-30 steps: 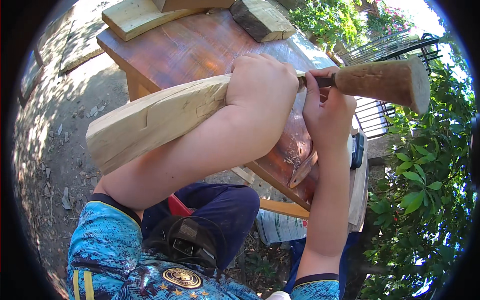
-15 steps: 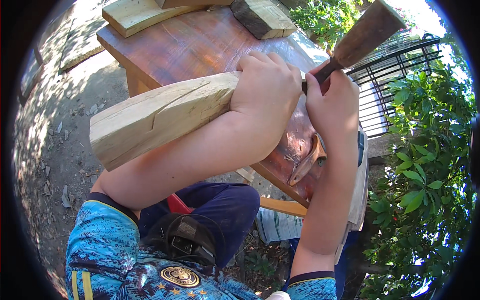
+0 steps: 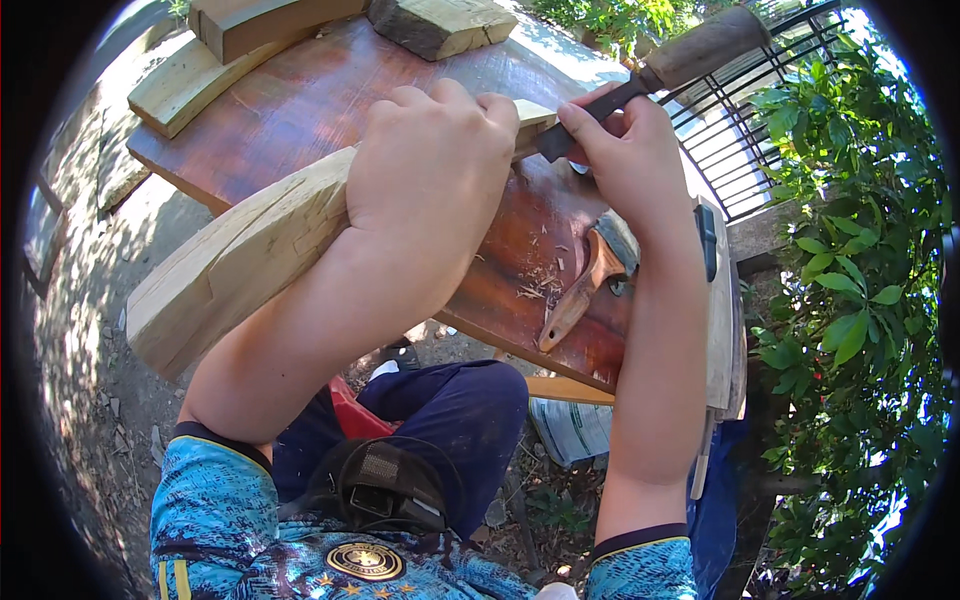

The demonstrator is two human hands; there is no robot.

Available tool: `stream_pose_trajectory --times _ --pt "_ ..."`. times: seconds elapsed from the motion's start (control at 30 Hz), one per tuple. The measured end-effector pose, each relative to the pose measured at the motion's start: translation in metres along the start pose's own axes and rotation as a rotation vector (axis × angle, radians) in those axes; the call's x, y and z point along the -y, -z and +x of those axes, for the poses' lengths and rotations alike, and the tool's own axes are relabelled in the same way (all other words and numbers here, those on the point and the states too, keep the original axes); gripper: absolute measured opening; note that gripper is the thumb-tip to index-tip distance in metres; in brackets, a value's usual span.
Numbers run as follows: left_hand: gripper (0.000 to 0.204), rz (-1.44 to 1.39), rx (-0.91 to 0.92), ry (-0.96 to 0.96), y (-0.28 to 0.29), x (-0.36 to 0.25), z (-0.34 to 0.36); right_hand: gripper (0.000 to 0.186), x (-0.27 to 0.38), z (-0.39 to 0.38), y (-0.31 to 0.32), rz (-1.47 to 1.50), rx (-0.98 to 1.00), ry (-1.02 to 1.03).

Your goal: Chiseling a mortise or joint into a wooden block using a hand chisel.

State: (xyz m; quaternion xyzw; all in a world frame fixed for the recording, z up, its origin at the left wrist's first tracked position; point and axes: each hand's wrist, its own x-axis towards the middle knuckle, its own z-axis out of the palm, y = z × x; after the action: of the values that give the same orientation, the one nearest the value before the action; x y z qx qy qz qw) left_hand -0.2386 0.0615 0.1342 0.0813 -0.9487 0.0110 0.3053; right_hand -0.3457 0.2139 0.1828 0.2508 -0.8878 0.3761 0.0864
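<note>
Clamping a pale carved wood blank (image 3: 240, 260) in the left hand (image 3: 430, 170), grip wrapped full around its far end, that end resting on the reddish surface (image 3: 330, 90). Pinching a dark blade (image 3: 590, 110) of a wooden-handled carving tool (image 3: 700, 45) in the right hand (image 3: 630, 160), just beside the left grip. Risking a slip of the edge into the left fingers, being so close. Lying below the right grip, a small hatchet (image 3: 585, 285) among shavings (image 3: 540, 280). Seeing no containers.

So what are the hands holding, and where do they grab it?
The left hand grips the pale wooden block around its far end. The right hand holds a wooden-handled tool by its dark metal neck, below the handle.
</note>
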Motion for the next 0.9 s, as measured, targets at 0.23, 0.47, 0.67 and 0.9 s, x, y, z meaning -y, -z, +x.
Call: stream_pose_trajectory --times 0.23,0.47,0.67,0.9 --pt "0.034 0.012 -0.030 -0.012 -0.005 0.003 -0.002 0.027 0.016 -0.010 -0.011 -0.148 -0.075 0.034" --pt "0.027 0.066 -0.033 -0.042 0.000 0.000 -0.003 0.017 0.034 -0.020 -0.030 -0.419 -0.243 0.319" --pt "0.035 0.075 0.007 0.052 0.000 -0.007 -0.001 0.022 0.018 -0.011 -0.026 -0.090 -0.193 0.067" --pt "0.037 0.077 0.050 0.057 0.003 -0.006 0.000 0.027 0.017 -0.011 -0.018 0.386 -0.027 -0.242"
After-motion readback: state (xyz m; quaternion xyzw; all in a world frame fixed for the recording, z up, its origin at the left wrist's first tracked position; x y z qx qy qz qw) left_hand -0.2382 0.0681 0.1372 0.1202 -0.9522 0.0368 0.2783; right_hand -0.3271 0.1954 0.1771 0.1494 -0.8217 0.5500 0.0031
